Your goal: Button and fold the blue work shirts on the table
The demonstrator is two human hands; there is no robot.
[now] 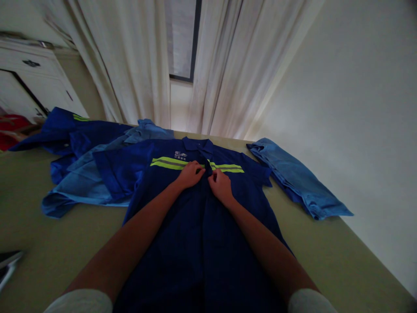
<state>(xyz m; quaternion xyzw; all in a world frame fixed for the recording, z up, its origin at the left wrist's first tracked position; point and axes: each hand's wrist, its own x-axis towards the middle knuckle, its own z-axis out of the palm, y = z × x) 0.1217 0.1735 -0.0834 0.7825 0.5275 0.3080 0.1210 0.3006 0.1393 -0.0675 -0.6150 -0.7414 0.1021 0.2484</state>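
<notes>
A dark blue short-sleeved work shirt (182,226) lies spread front side up before me, its collar pointing away. Yellow-green and grey reflective bands cross its chest, with a small white logo above the left one. My left hand (190,174) pinches one edge of the front opening at the level of the bands. Just across the opening, my right hand (220,184) has its fingers closed on the facing edge. Fabric bunches up a little between the two hands. Any button there is hidden by my fingers.
Folded light blue clothing (289,174) lies at the right by the wall. More blue garments (87,174) are heaped on the left of the table (29,208). A dark, light-edged object (9,263) sits at the left edge. Behind hang curtains (130,65); a white cabinet (39,74) stands back left.
</notes>
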